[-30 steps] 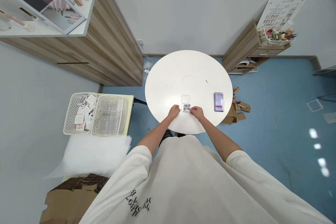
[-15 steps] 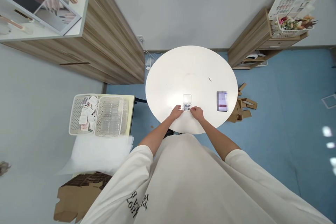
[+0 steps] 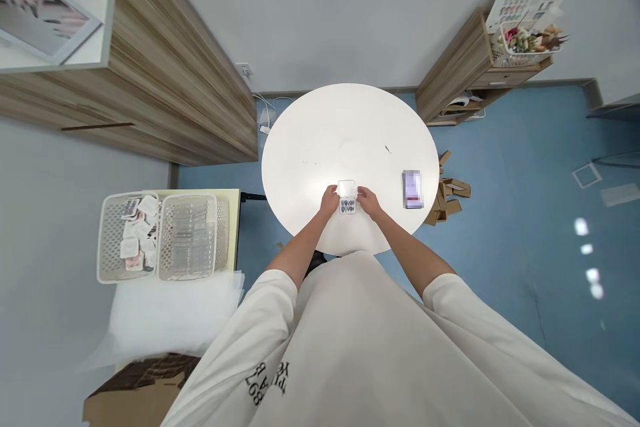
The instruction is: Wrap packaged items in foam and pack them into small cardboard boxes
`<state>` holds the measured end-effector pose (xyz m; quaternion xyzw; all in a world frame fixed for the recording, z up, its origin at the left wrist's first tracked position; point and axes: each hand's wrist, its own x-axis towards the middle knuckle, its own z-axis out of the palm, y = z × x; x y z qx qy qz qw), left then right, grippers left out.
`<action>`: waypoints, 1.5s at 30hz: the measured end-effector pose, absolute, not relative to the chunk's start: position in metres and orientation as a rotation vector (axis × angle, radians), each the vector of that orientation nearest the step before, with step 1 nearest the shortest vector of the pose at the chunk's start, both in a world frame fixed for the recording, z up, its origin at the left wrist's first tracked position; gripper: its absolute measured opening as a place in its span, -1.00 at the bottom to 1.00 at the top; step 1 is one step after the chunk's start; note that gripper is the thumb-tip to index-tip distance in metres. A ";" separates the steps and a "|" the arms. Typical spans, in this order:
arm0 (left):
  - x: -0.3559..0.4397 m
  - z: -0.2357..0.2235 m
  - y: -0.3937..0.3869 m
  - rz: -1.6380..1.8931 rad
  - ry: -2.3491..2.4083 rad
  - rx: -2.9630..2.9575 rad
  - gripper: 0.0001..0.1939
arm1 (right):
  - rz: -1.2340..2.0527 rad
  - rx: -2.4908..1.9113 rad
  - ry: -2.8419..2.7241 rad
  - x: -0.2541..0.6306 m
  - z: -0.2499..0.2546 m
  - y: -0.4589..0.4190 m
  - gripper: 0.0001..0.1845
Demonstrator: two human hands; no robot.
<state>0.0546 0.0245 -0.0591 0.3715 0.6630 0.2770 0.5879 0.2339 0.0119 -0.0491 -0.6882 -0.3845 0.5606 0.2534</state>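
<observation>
A small clear plastic case [image 3: 347,205] lies on the white round table with its lid [image 3: 347,187] swung open away from me. Its near half holds several small dark press-on nails in rows. My left hand [image 3: 329,201] grips the case's left side near the hinge, fingers bent. On the opposite side, my right hand [image 3: 369,202] has its fingertips at the right edge near the lid. The fingertips are small in view, so the exact contact is hard to see.
A phone [image 3: 413,189] lies to the right on the table [image 3: 310,127]. White baskets [image 3: 162,267] with packets and clear cases stand at the left. Cardboard pieces [image 3: 443,203] lie on the floor at the right. Wooden cabinets [image 3: 200,73] flank the table.
Both hands have moved from the near corners of the case up along its sides toward the hinge and lid. The whole view has shifted slightly.
</observation>
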 end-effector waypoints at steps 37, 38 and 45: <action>0.024 -0.016 -0.044 0.361 1.445 1.399 -0.42 | 1.362 -1.910 -1.979 0.234 -0.023 -0.052 -0.28; 0.023 -0.015 -0.047 0.341 1.425 1.435 -0.43 | 1.324 -1.909 -2.080 0.234 -0.022 -0.055 -0.28; 0.019 -0.013 -0.057 0.186 1.320 1.628 -0.41 | 1.190 -1.911 -2.422 0.236 -0.024 -0.065 -0.25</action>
